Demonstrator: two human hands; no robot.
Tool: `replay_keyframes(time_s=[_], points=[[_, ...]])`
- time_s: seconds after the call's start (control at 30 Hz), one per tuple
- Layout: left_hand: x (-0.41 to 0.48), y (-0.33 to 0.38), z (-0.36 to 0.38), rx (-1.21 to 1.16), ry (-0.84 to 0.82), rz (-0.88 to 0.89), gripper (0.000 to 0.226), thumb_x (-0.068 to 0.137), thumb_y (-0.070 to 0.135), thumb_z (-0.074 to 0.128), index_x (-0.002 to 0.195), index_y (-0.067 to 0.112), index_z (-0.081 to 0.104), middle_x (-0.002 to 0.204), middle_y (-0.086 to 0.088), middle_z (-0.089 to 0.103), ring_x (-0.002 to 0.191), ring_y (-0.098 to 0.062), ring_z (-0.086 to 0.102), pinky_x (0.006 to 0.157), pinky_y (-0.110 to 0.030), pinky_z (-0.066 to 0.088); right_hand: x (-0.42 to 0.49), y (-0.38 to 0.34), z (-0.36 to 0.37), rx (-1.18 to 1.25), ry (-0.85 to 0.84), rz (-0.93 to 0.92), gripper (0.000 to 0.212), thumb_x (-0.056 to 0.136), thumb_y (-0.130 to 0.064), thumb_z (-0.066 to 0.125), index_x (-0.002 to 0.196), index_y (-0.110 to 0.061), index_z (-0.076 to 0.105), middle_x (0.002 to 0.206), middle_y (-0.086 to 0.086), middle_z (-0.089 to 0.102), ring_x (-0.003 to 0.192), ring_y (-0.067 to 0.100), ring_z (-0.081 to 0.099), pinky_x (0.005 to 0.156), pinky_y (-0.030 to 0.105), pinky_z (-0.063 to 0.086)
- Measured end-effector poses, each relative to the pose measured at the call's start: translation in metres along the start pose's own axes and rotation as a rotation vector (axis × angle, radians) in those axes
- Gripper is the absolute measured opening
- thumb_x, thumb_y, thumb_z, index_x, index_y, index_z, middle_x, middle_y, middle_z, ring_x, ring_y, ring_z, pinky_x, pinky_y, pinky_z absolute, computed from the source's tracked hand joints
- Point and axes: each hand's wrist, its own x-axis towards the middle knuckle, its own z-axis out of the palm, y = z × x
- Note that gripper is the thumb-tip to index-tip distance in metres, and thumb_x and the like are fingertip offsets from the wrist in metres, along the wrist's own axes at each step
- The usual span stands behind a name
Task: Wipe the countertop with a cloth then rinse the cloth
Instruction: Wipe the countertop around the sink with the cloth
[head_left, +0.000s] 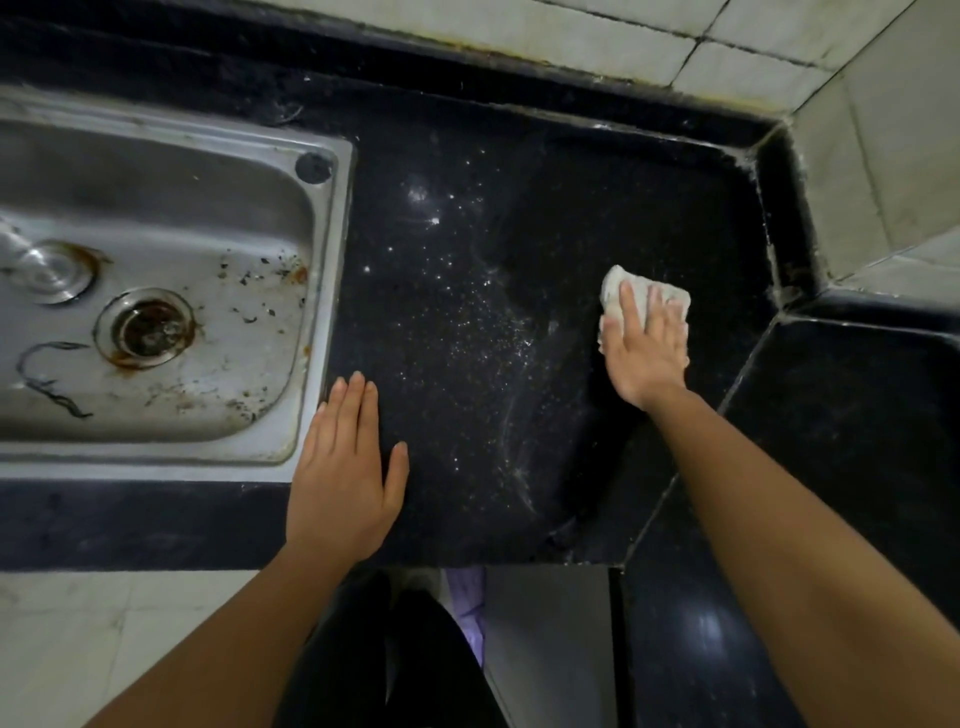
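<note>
1. Black speckled stone desk (467, 218), glossy, with white flecks and pale curved smears across the middle. A raised black lip runs along the back and the right corner.
2. Stainless steel sink (332, 270) set into the desk on my left: rectangular, rounded corners, round rust-stained drain (148, 327), dark grit on the basin floor.
3. Pale wall tiles (883, 156) with dark grout lines behind the corner.
4. Cloth (612, 291) lies on the desk at the right, near the back corner, well apart from the sink.
5. My right hand (647, 353) is flat on top of it, fingers (631, 306) straight and slightly spread, pressing down, not curled round it. Cloth sticks out past the fingertips and on the thumb side.
6. My left hand (343, 478) is flat on the desk just beside the sink's right rim, fingers straight and together, holding nothing.
7. Cloth looks whitish-grey and is crumpled into a small lumpy wad. Can't tell if it's wet.
</note>
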Motion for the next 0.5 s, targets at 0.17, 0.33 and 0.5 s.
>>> replay_keyframes(time_s=[0.17, 0.33, 0.5], points=[[-0.001, -0.001, 0.001, 0.012, -0.002, 0.001, 0.068, 0.094, 0.043, 0.025, 0.147, 0.001, 0.024, 0.155, -0.013, 0.023, 0.144, -0.025, 0.016, 0.118, -0.036, 0.01, -0.044, -0.054, 0.037, -0.13, -0.019, -0.338, 0.056, 0.101, -0.049, 0.018, 0.151, -0.038, -0.005, 0.161, 0.007, -0.008, 0.147, 0.026, -0.014, 0.116, 0.042, -0.011], [0.0, -0.001, 0.0, 0.021, -0.011, -0.005, 0.069, 0.094, 0.044, 0.023, 0.147, 0.002, 0.024, 0.155, -0.013, 0.023, 0.144, -0.025, 0.016, 0.118, -0.035, 0.009, -0.112, -0.042, 0.051, -0.175, -0.092, -0.746, 0.054, 0.1, -0.048, 0.017, 0.15, -0.038, -0.001, 0.16, -0.003, -0.012, 0.145, 0.017, -0.021, 0.114, 0.03, -0.019], [0.0, 0.0, -0.003, 0.019, -0.012, -0.006, 0.068, 0.094, 0.044, 0.024, 0.147, 0.001, 0.024, 0.154, -0.014, 0.024, 0.144, -0.025, 0.017, 0.118, -0.035, 0.01, -0.08, 0.015, 0.036, -0.253, -0.096, -0.708, 0.058, 0.097, -0.057, 0.005, 0.15, -0.035, 0.013, 0.16, 0.004, 0.012, 0.148, 0.025, 0.001, 0.12, 0.043, 0.001]])
